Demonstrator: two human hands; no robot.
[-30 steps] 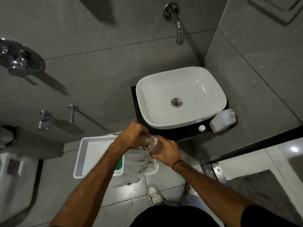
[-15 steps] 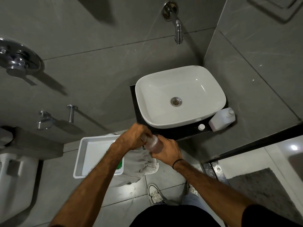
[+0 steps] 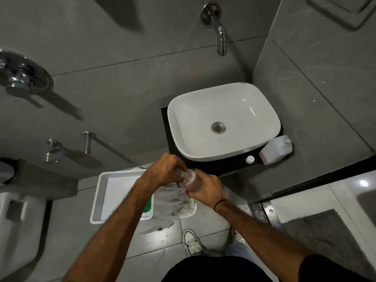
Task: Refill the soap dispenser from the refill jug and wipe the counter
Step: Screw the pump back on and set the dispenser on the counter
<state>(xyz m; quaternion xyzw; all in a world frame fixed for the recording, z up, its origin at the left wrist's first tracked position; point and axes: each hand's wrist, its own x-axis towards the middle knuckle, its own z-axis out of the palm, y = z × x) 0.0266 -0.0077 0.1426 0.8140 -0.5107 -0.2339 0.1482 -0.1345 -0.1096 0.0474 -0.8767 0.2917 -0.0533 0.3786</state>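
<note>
Barely anything shifts as the left hand stays clamped on the pump top, right hand gripping the soap dispenser below the counter — a slip spills soap floorward.

Basin is taking up nearly the whole desk, leaving only a thin dark strip along the front edge. Refill jug and its loose cap are blocking that strip's right end, the jug sitting tight in the wall corner. Tap is overhanging the basin's far side. Both hands are working in open air just off the desk's front-left corner, above a tray and cloth.
</note>
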